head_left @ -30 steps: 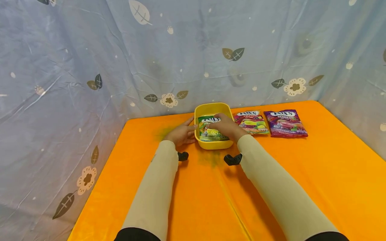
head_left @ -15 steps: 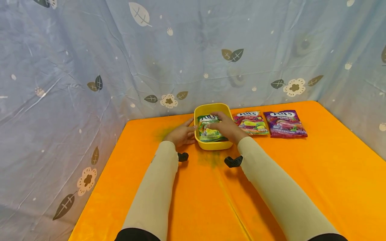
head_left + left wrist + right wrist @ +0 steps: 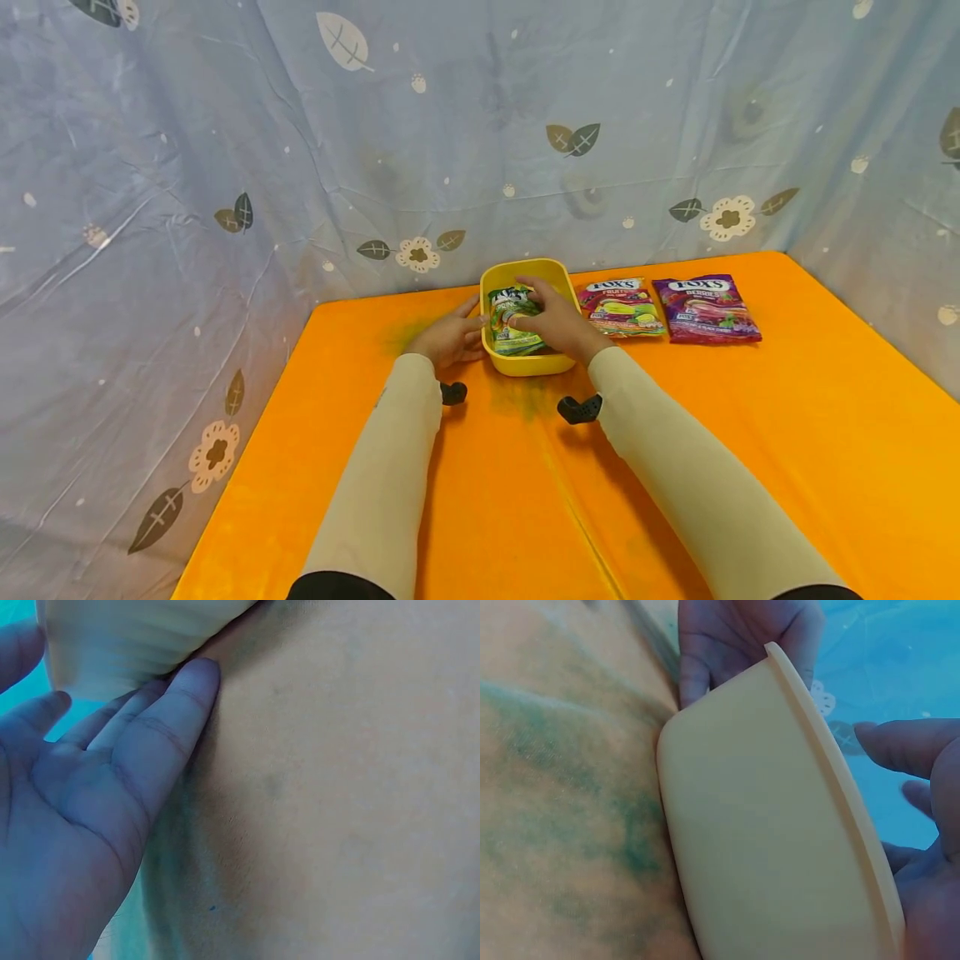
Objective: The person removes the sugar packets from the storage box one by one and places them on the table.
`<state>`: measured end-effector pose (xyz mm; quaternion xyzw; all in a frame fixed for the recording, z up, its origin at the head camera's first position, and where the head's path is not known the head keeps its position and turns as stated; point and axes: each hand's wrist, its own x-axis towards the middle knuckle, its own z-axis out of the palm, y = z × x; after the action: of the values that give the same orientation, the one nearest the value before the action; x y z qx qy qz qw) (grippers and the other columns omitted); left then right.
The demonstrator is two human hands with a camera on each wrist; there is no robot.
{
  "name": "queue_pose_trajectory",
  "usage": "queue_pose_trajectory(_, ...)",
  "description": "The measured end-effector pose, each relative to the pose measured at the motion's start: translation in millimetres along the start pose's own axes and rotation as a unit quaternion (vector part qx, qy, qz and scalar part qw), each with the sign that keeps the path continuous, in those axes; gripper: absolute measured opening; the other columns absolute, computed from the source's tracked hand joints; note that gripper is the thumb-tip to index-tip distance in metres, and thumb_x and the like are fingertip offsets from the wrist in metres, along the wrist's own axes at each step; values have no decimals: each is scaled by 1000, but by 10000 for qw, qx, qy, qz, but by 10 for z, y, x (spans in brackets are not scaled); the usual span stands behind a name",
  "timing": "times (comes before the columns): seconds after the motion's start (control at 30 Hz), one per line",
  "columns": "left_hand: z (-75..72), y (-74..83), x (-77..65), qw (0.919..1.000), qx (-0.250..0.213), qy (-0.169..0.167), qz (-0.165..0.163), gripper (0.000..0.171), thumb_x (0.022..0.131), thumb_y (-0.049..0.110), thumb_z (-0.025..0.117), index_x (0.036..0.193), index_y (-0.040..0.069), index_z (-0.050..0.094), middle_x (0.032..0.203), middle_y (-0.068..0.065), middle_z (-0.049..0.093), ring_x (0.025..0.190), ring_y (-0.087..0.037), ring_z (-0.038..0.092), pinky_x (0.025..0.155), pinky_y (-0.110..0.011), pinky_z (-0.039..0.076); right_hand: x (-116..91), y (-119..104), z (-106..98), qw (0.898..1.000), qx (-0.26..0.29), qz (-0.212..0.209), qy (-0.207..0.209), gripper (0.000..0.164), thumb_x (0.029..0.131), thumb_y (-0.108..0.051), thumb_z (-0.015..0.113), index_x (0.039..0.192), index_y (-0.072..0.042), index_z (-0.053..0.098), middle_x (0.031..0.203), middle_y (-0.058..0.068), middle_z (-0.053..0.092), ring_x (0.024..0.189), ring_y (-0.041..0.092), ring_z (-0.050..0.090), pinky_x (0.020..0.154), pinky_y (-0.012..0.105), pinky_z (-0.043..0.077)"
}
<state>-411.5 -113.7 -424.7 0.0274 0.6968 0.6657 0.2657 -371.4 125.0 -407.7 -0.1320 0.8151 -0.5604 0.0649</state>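
A yellow plastic tub (image 3: 528, 367) stands at the back of the table, with a green Fox's candy bag (image 3: 506, 337) inside it. My right hand (image 3: 562, 323) reaches over the tub's right side and grips the bag, thumb on its front and fingers toward its top. The bag's printed face looks bunched and curved; its right part is hidden by the hand. My left hand (image 3: 444, 340) rests against the tub's left wall with straight fingers. In the left wrist view those fingers (image 3: 154, 742) lie along the tub's lower edge. The tub's wall (image 3: 757, 817) hides the bag in the right wrist view.
Right of the tub lie a red Fox's Fruits candy bag (image 3: 621, 310) and a purple Fox's Berries candy bag (image 3: 707, 310). An orange cloth (image 3: 495, 500) covers the table. A blue-grey patterned curtain (image 3: 450, 150) hangs close behind the tub.
The green bag has gone from lying flat to bunched and narrower under my right hand, which has shifted slightly left. My left hand stays at the tub's side.
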Motion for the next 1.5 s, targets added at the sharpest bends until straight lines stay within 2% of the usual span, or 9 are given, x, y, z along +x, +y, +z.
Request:
queue_pose_trajectory(0.17,-21,-14,11,10000,3,7,18,74,116,28,58,176,38,17,165,-8,47,144,-26,53,112,-55,48,15,22,12,9989,-353,-310,82,86,106,-14,75,175,-30,26,167,23,40,152,43,40,119,60,40)
queue_pose_trajectory(0.4,-17,-27,-3,10000,-59,8,14,73,116,25,57,176,38,18,165,-7,47,145,-26,52,112,-55,48,55,39,45,9937,-905,-621,211,78,105,-5,73,173,-15,34,171,14,37,154,40,37,121,59,37)
queue_pose_trajectory(0.47,-8,-34,-6,10000,-23,-1,31,73,116,25,57,176,37,18,166,-7,46,146,-26,51,113,-55,48,44,37,52,9934,-993,-522,240,76,105,-7,72,172,-13,35,172,13,36,154,39,37,121,59,36)
queue_pose_trajectory(0.67,3,-44,1,10000,69,7,41,73,116,25,57,176,38,17,168,-7,44,148,-25,49,113,-56,47,21,23,49,9937,-1047,34,398,71,108,-13,70,170,-13,38,168,16,42,144,41,50,116,59,43)
queue_pose_trajectory(0.93,15,-12,5,10000,37,-19,40,74,116,25,58,176,37,18,167,-8,45,147,-27,49,113,-55,47,12,-29,25,9934,-941,448,488,63,109,-9,67,167,-17,45,161,16,49,131,38,57,112,56,48)
queue_pose_trajectory(1.13,21,0,6,10000,33,40,56,73,116,27,58,176,38,19,164,-7,48,143,-26,53,112,-55,48,6,-38,24,9940,-880,389,522,57,111,-5,64,164,-19,50,156,16,53,119,35,61,105,52,54)
queue_pose_trajectory(1.3,6,-12,20,9999,50,89,12,73,115,27,60,176,39,20,162,-7,50,141,-26,54,112,-54,49,7,-9,31,9951,-700,364,596,57,110,-5,65,164,-19,50,156,14,54,104,34,63,92,46,57)
queue_pose_trajectory(1.4,1,-18,22,10000,27,87,7,74,115,27,60,176,40,21,161,-7,51,141,-25,54,112,-54,49,5,3,37,9956,-554,350,676,58,110,-5,65,164,-18,50,157,14,53,103,34,63,91,45,57)
queue_pose_trajectory(1.5,2,-16,7,10000,-23,59,25,73,115,26,60,176,40,21,162,-8,50,143,-26,53,112,-55,48,2,6,43,9955,-463,256,781,59,109,-3,66,164,-18,51,159,14,51,112,33,63,97,47,58)
